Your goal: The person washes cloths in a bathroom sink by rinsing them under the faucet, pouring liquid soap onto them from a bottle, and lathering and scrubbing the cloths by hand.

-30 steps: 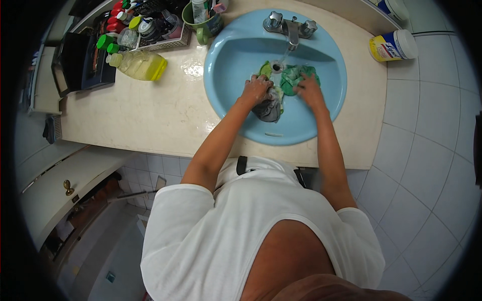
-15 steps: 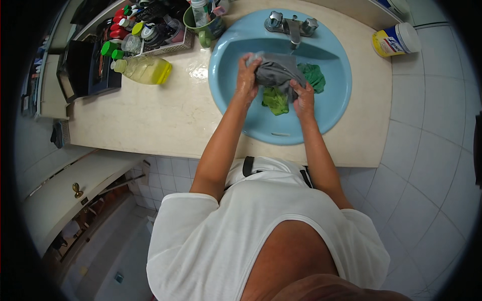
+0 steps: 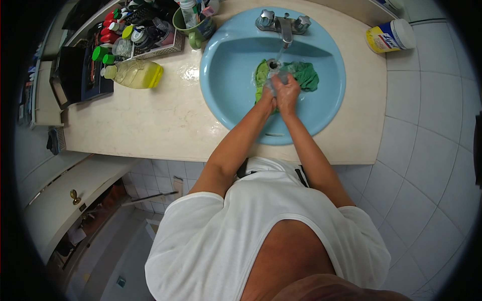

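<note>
Both my hands are close together in the blue sink [image 3: 228, 70], under the faucet [image 3: 286, 34], from which a thin stream of water runs. My left hand [image 3: 268, 97] and my right hand [image 3: 287, 94] are closed on a wet grey cloth [image 3: 282, 77], bunched small and mostly hidden by the fingers. To the right of the hands lies a crumpled dark green cloth [image 3: 305, 77] in the basin. A lime green cloth [image 3: 261, 74] lies to the left, partly under my hands. The drain [image 3: 273, 64] shows just beyond them.
On the cream counter [image 3: 150, 115] at the left lies a bottle of yellow liquid [image 3: 135, 74]. Behind it stand a basket [image 3: 168, 48] of bottles and a green mug [image 3: 201, 31]. A yellow and white tub [image 3: 389, 37] lies at the back right. Below left is a cabinet door [image 3: 55, 200].
The grey cloth was spread between my hands higher over the sink; now it is bunched between them. My hands have come together, and the lime cloth lies differently.
</note>
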Motion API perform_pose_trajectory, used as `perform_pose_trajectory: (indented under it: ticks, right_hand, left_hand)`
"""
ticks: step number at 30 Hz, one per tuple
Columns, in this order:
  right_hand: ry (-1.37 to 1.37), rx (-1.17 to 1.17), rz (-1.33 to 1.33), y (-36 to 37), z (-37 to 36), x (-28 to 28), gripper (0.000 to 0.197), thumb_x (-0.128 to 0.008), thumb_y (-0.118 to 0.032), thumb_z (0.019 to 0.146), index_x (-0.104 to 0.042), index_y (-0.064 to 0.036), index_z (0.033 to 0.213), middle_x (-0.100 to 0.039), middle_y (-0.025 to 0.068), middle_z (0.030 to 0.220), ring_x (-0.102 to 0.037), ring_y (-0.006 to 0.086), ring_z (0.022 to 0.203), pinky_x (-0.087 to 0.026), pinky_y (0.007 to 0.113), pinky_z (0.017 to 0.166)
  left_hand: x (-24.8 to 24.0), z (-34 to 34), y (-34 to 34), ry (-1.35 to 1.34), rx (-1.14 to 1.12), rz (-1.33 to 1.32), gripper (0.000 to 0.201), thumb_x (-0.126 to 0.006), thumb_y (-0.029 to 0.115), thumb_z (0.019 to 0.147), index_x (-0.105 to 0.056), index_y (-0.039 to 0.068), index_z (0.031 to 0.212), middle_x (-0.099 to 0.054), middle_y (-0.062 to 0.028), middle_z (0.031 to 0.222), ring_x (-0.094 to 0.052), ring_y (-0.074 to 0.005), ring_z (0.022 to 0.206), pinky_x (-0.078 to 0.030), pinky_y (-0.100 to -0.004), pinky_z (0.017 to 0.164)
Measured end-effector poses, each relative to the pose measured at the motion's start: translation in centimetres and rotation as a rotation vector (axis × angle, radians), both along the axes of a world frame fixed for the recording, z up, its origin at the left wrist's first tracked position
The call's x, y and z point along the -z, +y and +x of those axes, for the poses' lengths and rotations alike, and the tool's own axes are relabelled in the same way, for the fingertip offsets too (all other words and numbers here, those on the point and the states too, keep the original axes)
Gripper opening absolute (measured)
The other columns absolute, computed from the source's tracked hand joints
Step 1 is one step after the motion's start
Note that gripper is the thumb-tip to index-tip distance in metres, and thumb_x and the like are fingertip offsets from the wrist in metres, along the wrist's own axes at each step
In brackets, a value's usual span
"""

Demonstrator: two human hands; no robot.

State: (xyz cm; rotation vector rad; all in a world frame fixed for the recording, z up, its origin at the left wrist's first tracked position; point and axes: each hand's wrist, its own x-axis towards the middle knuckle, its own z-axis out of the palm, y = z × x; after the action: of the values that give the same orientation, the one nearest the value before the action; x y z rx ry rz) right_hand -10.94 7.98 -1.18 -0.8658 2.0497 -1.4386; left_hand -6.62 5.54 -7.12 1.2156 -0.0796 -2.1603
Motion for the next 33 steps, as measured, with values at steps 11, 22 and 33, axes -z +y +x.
perform_pose_trajectory:
  ticks: [11,22,33]
  right_hand:
    - [0.297,-0.242,-0.188,0.2,0.7,-2.6,0.020,-0.065,-0.022,0.082,-0.059,-0.0030,0.085,-0.060,0.0105,0.084,-0.057,0.0258,0.076,-0.044,0.036,0.068]
    - [0.072,-0.295,-0.117,-1.7,-6.6,0.9,0.027,-0.056,-0.027,0.087,-0.064,-0.0008,0.083,-0.066,0.0144,0.085,-0.063,0.0243,0.079,-0.048,0.034,0.071]
    - [-0.462,-0.418,0.231,6.2,-12.5,1.7,0.032,-0.062,-0.031,0.084,-0.063,0.0008,0.089,-0.065,0.0135,0.089,-0.059,0.0230,0.091,-0.045,0.035,0.081]
  left_hand:
    - [3.5,1.8,-0.6,0.272,-0.135,-0.161,0.026,-0.045,0.032,0.094,-0.055,0.009,0.101,-0.062,-0.0080,0.095,-0.062,-0.0216,0.085,-0.053,-0.0363,0.071]
    - [-5.5,1.7,-2.1,-0.005,0.099,-0.273,0.029,-0.060,0.037,0.086,-0.057,0.008,0.081,-0.057,-0.0028,0.073,-0.057,-0.0154,0.067,-0.049,-0.0303,0.065]
    - [-6.6,9.0,-4.3,-0.892,0.958,-1.109,0.032,-0.069,0.034,0.077,-0.064,0.003,0.079,-0.059,-0.0113,0.074,-0.058,-0.0241,0.073,-0.045,-0.0346,0.071]
